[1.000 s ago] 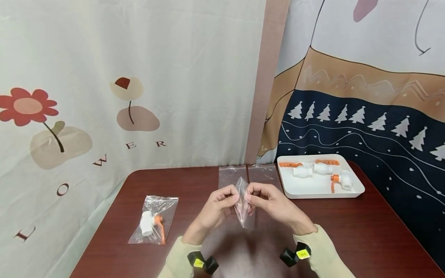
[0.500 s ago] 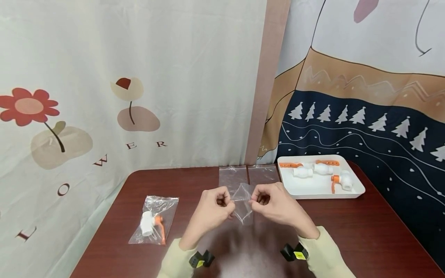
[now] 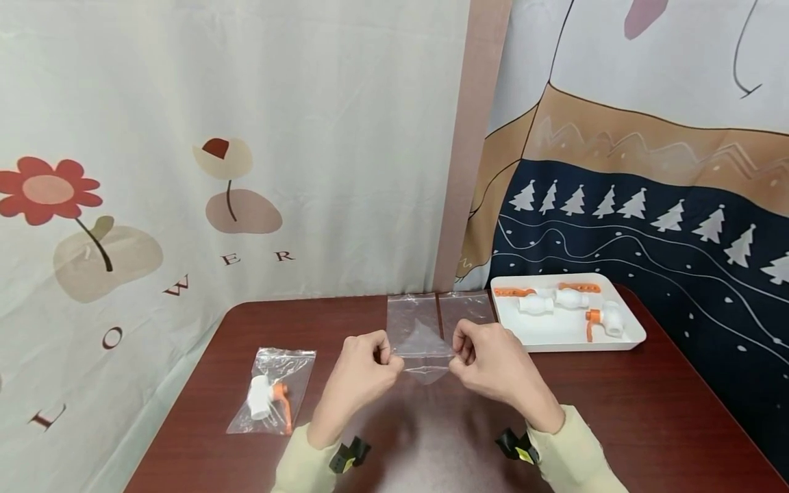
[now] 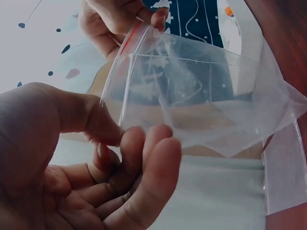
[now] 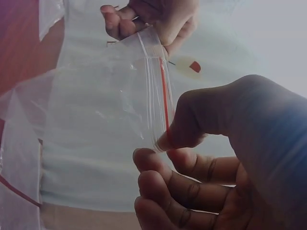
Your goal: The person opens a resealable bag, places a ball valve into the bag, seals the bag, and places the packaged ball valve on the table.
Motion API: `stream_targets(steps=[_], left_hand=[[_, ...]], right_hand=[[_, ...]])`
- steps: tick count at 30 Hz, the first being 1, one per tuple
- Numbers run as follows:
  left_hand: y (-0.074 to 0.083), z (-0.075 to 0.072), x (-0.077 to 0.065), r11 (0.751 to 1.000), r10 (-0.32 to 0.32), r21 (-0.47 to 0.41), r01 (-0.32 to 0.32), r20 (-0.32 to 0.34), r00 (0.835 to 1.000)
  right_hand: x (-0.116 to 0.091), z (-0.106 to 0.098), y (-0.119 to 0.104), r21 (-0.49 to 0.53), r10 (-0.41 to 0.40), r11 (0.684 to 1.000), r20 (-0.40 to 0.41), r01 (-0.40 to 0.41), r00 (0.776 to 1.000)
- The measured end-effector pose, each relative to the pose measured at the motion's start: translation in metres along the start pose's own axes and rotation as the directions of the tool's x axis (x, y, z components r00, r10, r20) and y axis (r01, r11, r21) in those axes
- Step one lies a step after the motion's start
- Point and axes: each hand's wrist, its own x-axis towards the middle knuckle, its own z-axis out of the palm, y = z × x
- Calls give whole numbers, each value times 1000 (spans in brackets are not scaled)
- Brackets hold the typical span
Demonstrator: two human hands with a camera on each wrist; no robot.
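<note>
Progress judged partial: one white-and-orange plastic valve [image 3: 260, 397] lies inside a clear zip bag [image 3: 287, 368] near the left edge of the table [image 3: 622, 418]; three unbagged valves [image 3: 612, 320] occupy the white rectangular tray [image 3: 536, 337], far right corner. Left hand [image 3: 359, 368] and right hand [image 3: 498, 359] pinch an empty, red-lined clear bag [image 3: 425, 350] mid-table.

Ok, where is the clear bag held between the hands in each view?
Head: the clear bag, lower middle.
Left wrist: clear bag, upper middle to right.
Right wrist: clear bag, upper left to centre.
Shared landmark: right hand, right of the bag in head, top in left wrist, lower right in right wrist.
</note>
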Motion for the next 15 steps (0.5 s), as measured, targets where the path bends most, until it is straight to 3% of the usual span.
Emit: stream_targets(steps=[5, 8, 12, 15], left_hand=[[-2, -5, 0, 998, 39, -42, -39, 12, 999], [-4, -7, 2, 987, 100, -131, -90, 72, 992], [-9, -8, 7, 953, 199, -268, -143, 193, 961], [-13, -8, 9, 924, 247, -351, -149, 253, 936]], right_hand=[[1, 0, 0, 43, -3, 999, 15, 3, 1000], [2, -1, 5, 111, -4, 994, 41, -1, 999], [5, -2, 11, 180, -15, 984, 74, 1, 997], [6, -1, 16, 221, -12, 975, 102, -11, 995]])
